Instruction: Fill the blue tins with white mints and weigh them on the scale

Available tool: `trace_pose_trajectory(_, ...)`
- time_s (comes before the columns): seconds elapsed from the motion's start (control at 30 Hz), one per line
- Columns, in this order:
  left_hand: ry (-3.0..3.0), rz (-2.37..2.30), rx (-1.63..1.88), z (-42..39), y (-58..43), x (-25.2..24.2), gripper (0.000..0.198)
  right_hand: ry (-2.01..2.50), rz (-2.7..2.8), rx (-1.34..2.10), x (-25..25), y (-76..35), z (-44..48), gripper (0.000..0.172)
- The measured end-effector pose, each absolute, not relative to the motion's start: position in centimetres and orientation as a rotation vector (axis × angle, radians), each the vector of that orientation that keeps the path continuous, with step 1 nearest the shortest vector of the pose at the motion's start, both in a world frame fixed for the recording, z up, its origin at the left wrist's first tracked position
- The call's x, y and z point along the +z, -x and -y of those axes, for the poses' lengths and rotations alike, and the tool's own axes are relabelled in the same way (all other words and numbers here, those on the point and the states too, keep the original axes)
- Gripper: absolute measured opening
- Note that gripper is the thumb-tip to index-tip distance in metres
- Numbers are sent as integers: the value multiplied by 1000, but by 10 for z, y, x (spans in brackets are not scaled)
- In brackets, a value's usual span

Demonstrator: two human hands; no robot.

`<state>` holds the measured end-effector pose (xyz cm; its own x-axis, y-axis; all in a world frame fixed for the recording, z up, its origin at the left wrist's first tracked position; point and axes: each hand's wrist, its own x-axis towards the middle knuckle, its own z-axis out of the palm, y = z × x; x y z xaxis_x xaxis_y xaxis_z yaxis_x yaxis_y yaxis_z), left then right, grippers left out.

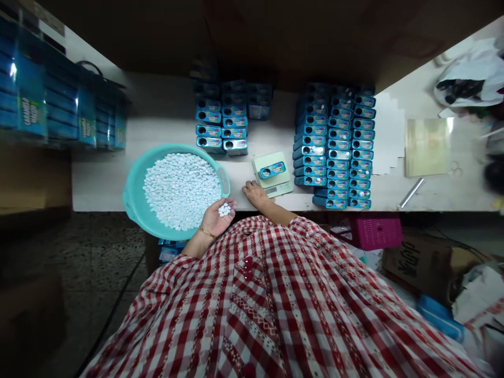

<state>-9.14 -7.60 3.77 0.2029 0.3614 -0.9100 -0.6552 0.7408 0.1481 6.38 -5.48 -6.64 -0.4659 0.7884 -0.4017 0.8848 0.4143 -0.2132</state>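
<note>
My left hand [216, 218], palm up and cupped, holds a small heap of white candies [224, 210] at the right rim of a turquoise basin [134, 184]. Loose white candies [181, 189] of the same kind fill much of that basin. My right hand [255, 194] rests on the table by the lower left corner of a pale kitchen scale [281, 188]. Its fingers are slightly apart, and I see nothing in them. On the scale lies a blue candy tin [272, 170], with a dark round spot at its left end.
Blue tins stand in rows behind the scale [208, 130] and to its right [339, 155]. Wrapped blue packs [31, 100] are stacked at far left. A metal tube [411, 193] and a yellowish sheet [427, 147] lie at right. A magenta basket [378, 232] sits below the table edge.
</note>
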Motion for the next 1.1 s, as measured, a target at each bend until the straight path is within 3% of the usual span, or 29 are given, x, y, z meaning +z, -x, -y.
trace_pose_trajectory(0.47, 265, -1207, 704, 69, 91, 40, 32, -1671, -2335, -939, -64, -61, 46, 25)
trace_pose_trajectory(0.67, 251, -1205, 708, 66, 89, 40, 33, -1941, -2566, -1067, -20, -79, 53, 17)
trace_pose_trajectory(0.77, 249, -1173, 703, 63, 84, 39, 33, -2110, -2803, -929, 9, -107, 52, 18)
trace_pose_trajectory(0.9, 240, -1138, 700, 60, 76, 39, 29, -2227, -2673, -665, 27, -139, 40, 20)
trace_pose_trajectory(1.1, 252, -1116, 698, 56, 66, 43, 28, -2254, -2659, -854, 28, -147, 27, 20)
